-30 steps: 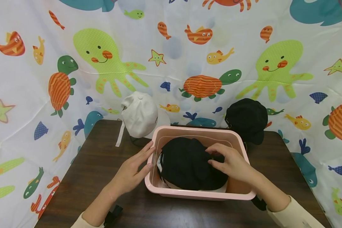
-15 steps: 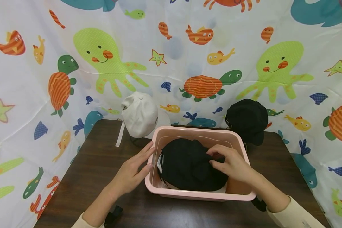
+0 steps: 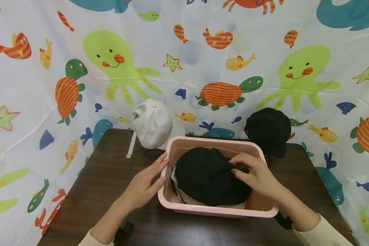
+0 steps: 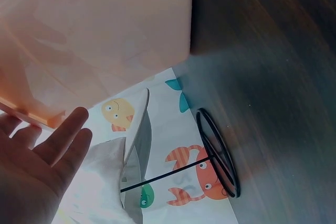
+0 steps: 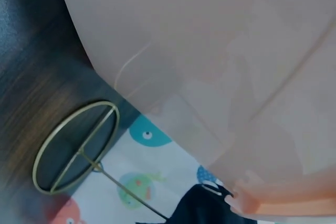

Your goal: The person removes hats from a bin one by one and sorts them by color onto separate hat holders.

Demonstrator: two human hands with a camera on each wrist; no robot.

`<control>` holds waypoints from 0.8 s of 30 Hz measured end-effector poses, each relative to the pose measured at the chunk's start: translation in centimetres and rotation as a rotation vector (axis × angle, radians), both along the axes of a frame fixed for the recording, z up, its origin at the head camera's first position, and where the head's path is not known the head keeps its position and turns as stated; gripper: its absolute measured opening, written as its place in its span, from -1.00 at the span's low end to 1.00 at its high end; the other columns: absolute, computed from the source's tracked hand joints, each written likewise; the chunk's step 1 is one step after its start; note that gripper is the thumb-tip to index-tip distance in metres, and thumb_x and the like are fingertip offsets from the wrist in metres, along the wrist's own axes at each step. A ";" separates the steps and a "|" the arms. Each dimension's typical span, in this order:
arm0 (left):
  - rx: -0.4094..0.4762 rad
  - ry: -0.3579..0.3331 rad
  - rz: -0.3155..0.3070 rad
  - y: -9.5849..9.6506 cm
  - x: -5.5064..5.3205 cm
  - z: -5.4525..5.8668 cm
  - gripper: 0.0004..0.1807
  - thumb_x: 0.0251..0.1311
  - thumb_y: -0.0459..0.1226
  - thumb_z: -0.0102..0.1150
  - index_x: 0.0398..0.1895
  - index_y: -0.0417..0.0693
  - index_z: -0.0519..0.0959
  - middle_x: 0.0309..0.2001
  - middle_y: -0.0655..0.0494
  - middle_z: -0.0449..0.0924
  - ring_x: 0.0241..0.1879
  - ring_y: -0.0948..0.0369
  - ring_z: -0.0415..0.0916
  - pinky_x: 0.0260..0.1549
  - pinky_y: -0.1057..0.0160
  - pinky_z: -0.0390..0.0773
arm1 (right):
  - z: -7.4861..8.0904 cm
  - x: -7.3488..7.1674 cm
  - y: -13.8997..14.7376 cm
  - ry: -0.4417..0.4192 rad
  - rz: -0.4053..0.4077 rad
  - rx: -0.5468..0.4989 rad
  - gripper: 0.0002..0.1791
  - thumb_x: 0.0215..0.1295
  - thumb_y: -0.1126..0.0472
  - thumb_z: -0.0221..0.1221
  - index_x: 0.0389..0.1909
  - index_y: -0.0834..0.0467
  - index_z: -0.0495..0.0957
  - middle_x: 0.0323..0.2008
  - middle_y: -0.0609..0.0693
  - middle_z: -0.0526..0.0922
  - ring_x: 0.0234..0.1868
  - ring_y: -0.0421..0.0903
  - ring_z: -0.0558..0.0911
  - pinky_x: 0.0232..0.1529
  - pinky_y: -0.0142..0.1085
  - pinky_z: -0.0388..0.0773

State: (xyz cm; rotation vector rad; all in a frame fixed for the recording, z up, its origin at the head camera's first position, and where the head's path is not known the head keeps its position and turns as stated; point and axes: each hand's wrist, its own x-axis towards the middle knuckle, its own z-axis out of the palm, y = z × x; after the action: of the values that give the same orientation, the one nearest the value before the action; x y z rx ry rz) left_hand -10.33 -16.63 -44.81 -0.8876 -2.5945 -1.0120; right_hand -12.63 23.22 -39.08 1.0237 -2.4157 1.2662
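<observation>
A pink plastic bin (image 3: 209, 216) stands on the dark table, and a black cap (image 3: 203, 177) lies inside it over something pale, perhaps another cap (image 3: 192, 200). My left hand (image 3: 142, 188) rests on the bin's left rim with the fingers fairly straight, as the left wrist view also shows. Over the bin, my right hand (image 3: 256, 174) pinches the top right of the black cap between thumb and fingers. The right wrist view shows mostly the bin's outer wall (image 5: 210, 66); that hand's fingers are hidden there.
Behind the bin, a white cap (image 3: 153, 124) hangs on a black wire stand (image 4: 218, 153) at the left. Another black cap (image 3: 267, 131) sits on a gold wire stand (image 5: 76, 148) at the right. A sea-animal curtain (image 3: 190, 71) closes off the back of the table (image 3: 120, 160).
My right hand has shifted slightly right, and the black cap in the bin has moved a little right with it. My left hand stays at the rim; the whole view has drifted slightly.
</observation>
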 end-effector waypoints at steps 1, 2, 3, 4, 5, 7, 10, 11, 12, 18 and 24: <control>0.002 0.000 -0.001 0.0 0.0 0.0 -0.40 0.52 -0.19 0.12 0.58 -0.06 0.35 0.64 0.17 0.14 0.53 0.10 0.26 0.44 0.16 0.31 | 0.2 0.0 0.1 -0.003 -0.003 0.000 -0.51 0.08 0.68 0.33 -0.05 0.15 0.68 -0.11 0.01 0.72 -0.21 -0.08 0.66 -0.11 -0.39 0.68; 0.002 0.002 -0.001 0.0 0.0 0.0 -0.39 0.52 -0.20 0.11 0.58 -0.05 0.35 0.64 0.16 0.14 0.53 0.10 0.26 0.45 0.18 0.30 | 0.3 0.0 0.1 -0.004 -0.007 0.001 -0.51 0.08 0.68 0.32 -0.06 0.14 0.69 -0.12 0.00 0.72 -0.22 -0.09 0.67 -0.12 -0.38 0.69; 0.004 0.003 -0.002 0.0 0.0 0.0 -0.39 0.52 -0.20 0.11 0.58 -0.06 0.35 0.64 0.16 0.14 0.53 0.10 0.26 0.45 0.19 0.29 | 0.5 0.0 0.2 -0.002 -0.010 0.006 -0.52 0.09 0.68 0.32 -0.06 0.13 0.69 -0.12 -0.01 0.72 -0.22 -0.10 0.67 -0.12 -0.37 0.69; 0.006 0.004 -0.004 0.0 0.0 0.0 -0.39 0.52 -0.20 0.11 0.58 -0.06 0.35 0.64 0.15 0.15 0.53 0.09 0.27 0.45 0.19 0.29 | 0.6 0.1 0.2 -0.001 -0.014 0.011 -0.51 0.09 0.68 0.32 -0.06 0.12 0.69 -0.12 -0.02 0.73 -0.22 -0.11 0.68 -0.12 -0.38 0.69; 0.007 0.004 -0.005 0.0 0.0 0.1 -0.39 0.52 -0.20 0.12 0.58 -0.05 0.34 0.64 0.15 0.14 0.53 0.09 0.26 0.45 0.19 0.29 | 0.8 0.1 0.3 0.003 -0.018 0.016 -0.52 0.10 0.67 0.33 -0.06 0.11 0.69 -0.13 -0.03 0.73 -0.22 -0.12 0.69 -0.12 -0.38 0.69; 0.007 0.003 -0.005 0.0 0.1 0.1 -0.39 0.52 -0.20 0.11 0.58 -0.05 0.34 0.64 0.16 0.14 0.53 0.09 0.26 0.45 0.18 0.30 | 1.2 0.0 0.3 0.011 -0.022 0.015 -0.53 0.10 0.66 0.34 -0.07 0.11 0.70 -0.13 -0.03 0.74 -0.22 -0.15 0.70 -0.12 -0.40 0.68; 0.005 0.000 -0.007 0.0 0.0 0.2 -0.39 0.52 -0.19 0.11 0.58 -0.05 0.35 0.64 0.16 0.15 0.53 0.09 0.26 0.43 0.10 0.34 | 1.8 0.0 0.5 0.026 -0.025 -0.001 -0.53 0.09 0.68 0.34 -0.07 0.14 0.70 -0.13 0.00 0.73 -0.22 -0.19 0.70 -0.12 -0.44 0.67; 0.004 -0.002 -0.006 0.0 0.1 0.3 -0.39 0.52 -0.19 0.11 0.58 -0.05 0.35 0.64 0.16 0.15 0.53 0.09 0.26 0.42 0.07 0.35 | 2.0 -0.1 0.6 0.035 -0.025 -0.009 -0.52 0.08 0.69 0.33 -0.07 0.15 0.69 -0.13 0.02 0.73 -0.22 -0.20 0.70 -0.13 -0.45 0.67; 0.003 -0.002 -0.006 0.0 0.0 0.3 -0.40 0.52 -0.19 0.11 0.58 -0.06 0.35 0.64 0.15 0.15 0.53 0.09 0.26 0.41 0.04 0.37 | 2.2 -0.1 0.6 0.042 -0.023 -0.017 -0.52 0.07 0.70 0.33 -0.07 0.17 0.69 -0.12 0.04 0.72 -0.22 -0.20 0.70 -0.13 -0.46 0.67; 0.004 -0.005 -0.001 0.0 0.1 0.3 -0.40 0.52 -0.18 0.11 0.58 -0.06 0.35 0.63 0.16 0.15 0.53 0.09 0.26 0.39 -0.01 0.38 | 3.4 -0.2 0.7 0.059 -0.025 -0.018 -0.51 0.06 0.70 0.34 -0.07 0.15 0.69 -0.13 0.03 0.72 -0.23 -0.21 0.70 -0.15 -0.47 0.68; 0.012 -0.008 -0.005 0.0 0.1 0.2 -0.39 0.52 -0.19 0.12 0.58 -0.05 0.35 0.64 0.16 0.15 0.53 0.09 0.26 0.42 0.07 0.35 | 4.4 -0.3 0.7 0.059 -0.025 -0.028 -0.51 0.05 0.72 0.32 -0.08 0.17 0.70 -0.15 0.01 0.73 -0.22 -0.24 0.70 -0.14 -0.47 0.68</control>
State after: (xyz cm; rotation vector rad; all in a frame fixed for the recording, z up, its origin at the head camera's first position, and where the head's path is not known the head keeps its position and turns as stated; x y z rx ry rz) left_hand -10.23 -16.62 -44.59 -0.8891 -2.5910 -1.0329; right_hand -12.96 23.93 -34.64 1.0059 -2.3524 1.2407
